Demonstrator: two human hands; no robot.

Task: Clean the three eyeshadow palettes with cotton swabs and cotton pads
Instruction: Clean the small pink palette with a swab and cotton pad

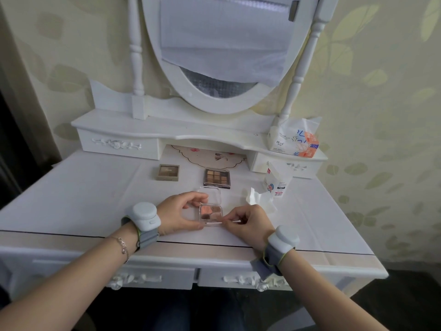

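Centrally, the left hand [177,212] grips the clear eyeshadow palette [211,212]; the right hand [248,222] pinches a cotton swab [235,221] at its lower edge, on the white dressing table [83,199] against leaf-patterned wallpaper [381,103].

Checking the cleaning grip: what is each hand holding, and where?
Left hand grips the clear palette by its left side; right hand pinches a cotton swab mid-shaft.
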